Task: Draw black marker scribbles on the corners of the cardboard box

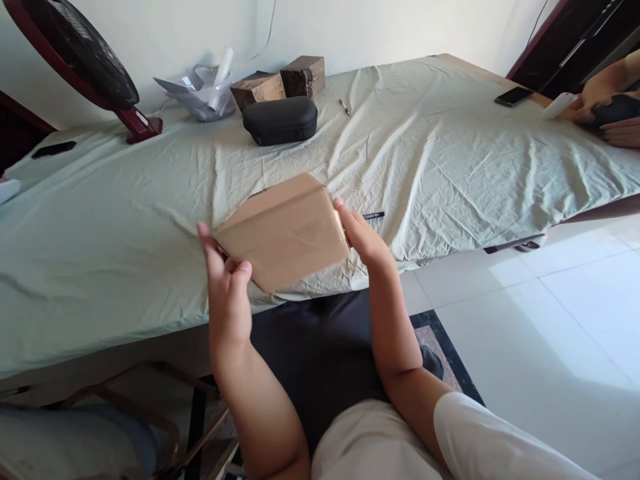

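Note:
A brown cardboard box point(290, 237) is held tilted between my two hands, over the front part of the cloth-covered table. My left hand point(227, 287) grips its left end, thumb on the near face and fingers along the edge. At the right end my right hand point(363, 233) presses against the side, with some fingers hidden behind the box. A black pen point(373, 215) lies on the cloth just beyond my right hand. I cannot see the box's underside.
Behind the box sit a black zip case point(280, 120), patterned boxes point(303, 75) and a clear plastic bag point(207, 93). A fan point(90, 60) stands at left. Another pen point(345, 106) and a phone point(513, 97) lie farther back. Another person's hands point(613, 110) hold something dark at right.

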Available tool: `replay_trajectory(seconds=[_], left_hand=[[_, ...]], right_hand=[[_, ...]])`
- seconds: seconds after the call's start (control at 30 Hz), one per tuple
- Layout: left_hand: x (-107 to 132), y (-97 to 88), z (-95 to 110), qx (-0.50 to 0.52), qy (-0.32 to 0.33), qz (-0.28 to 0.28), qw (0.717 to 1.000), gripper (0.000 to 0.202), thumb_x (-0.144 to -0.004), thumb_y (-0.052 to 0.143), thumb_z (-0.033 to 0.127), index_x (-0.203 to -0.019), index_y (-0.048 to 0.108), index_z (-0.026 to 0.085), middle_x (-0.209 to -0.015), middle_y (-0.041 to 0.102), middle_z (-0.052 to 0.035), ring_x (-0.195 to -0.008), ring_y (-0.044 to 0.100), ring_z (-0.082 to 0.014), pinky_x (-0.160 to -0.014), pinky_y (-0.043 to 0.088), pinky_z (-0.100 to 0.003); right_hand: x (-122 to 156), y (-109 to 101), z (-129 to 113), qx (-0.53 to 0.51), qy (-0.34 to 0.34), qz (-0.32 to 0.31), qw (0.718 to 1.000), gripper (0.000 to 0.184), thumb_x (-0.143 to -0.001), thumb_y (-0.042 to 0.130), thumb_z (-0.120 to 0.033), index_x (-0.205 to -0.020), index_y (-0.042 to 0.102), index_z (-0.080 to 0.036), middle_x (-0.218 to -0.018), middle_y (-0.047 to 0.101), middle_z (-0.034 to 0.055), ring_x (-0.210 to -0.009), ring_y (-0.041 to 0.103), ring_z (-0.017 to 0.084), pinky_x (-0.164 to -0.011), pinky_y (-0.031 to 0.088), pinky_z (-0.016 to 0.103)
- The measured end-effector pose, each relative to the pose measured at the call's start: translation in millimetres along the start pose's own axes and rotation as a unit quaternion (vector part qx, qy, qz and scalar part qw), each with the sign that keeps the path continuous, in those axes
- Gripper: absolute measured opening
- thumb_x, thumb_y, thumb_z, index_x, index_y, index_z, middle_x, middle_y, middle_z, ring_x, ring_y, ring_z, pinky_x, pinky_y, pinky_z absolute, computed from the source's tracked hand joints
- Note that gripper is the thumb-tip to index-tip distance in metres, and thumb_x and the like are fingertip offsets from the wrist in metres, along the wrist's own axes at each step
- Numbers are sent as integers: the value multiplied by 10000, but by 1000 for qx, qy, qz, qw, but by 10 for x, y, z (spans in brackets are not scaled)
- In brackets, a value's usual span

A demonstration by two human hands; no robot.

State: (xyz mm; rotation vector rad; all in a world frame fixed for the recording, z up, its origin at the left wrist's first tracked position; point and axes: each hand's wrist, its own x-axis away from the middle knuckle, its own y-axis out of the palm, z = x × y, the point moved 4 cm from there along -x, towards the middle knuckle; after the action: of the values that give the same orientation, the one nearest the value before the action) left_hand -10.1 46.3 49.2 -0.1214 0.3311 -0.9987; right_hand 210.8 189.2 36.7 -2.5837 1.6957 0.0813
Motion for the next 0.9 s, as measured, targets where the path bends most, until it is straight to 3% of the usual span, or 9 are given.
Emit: replay_trajectory(seconds=[0.07,0.13,0.2,0.3,0.4,0.57,0.7,0.8,0.9], left_hand=[[-42,-45,-116,92,-59,-29,994,976,-862,711,285,-1738,314,451,-1672,579,-43,-1517,610,-299,-1149,620,-466],[-70,-65,-279,188,-111,-73,973,856,-805,800,304,-1604,515,424,-1591,645,-56,-1393,690,-316,-1027,680,-463],[-82,-40,-443,289,-147,-127,937,617,-823,809,446,-1417,670,354,-1474,716,-91,-1262,746,-347,-945,701,-523],[-96,29,-663,368,-180,-141,901,601,-868,753,686,-1344,720,322,-1475,725,-123,-1187,767,-375,-878,699,-594],[-117,114,-825,364,-193,-119,903,696,-861,747,766,-1387,713,312,-1511,711,-145,-1162,773,-366,-835,700,-566],[-167,156,-914,297,-164,-86,937,745,-858,804,654,-1515,607,365,-1569,676,-137,-1281,751,-368,-925,683,-558],[-135,17,-670,148,-74,22,986,1028,-810,913,525,-1693,434,308,-1503,717,-165,-1416,689,-356,-1156,591,-539],[1,-56,-179,9,75,72,995,766,-939,815,517,-1628,574,284,-1597,664,-145,-1437,667,-340,-1213,551,-519],[188,43,385,-143,262,69,952,545,-1007,729,470,-1522,698,293,-1622,660,-95,-1526,566,-352,-1291,462,-547]], right_hand=[[36,72,-106,-4,-10,3,1000,731,-1001,564,-846,-1361,777,-247,-827,702,30,-699,656,207,-625,593,361],[82,149,-219,3,-50,18,999,731,-1022,601,-767,-1544,676,-260,-1083,750,63,-846,691,212,-722,625,361],[126,225,-302,27,-95,33,995,689,-1036,635,-688,-1579,653,-263,-1267,713,90,-994,692,226,-874,641,392],[166,315,-341,65,-139,27,988,620,-1038,680,-605,-1556,677,-265,-1292,650,91,-1042,654,222,-978,625,416],[177,339,-317,87,-145,8,986,603,-1041,688,-560,-1574,660,-279,-1239,621,78,-984,624,208,-957,629,411],[154,256,-306,130,-109,-3,985,540,-1040,642,-456,-1553,661,-290,-1284,616,86,-1061,639,236,-1074,591,490],[25,159,-155,78,-35,-41,995,631,-959,726,-567,-1502,638,-258,-1408,652,116,-1297,643,306,-1152,548,521],[-141,165,156,-68,4,-121,990,728,-891,740,-715,-1462,579,-292,-1396,723,104,-1295,693,313,-1070,603,477],[-313,246,589,-111,47,-165,979,857,-845,487,-908,-1375,622,-248,-1342,764,145,-1215,745,345,-982,641,493]])
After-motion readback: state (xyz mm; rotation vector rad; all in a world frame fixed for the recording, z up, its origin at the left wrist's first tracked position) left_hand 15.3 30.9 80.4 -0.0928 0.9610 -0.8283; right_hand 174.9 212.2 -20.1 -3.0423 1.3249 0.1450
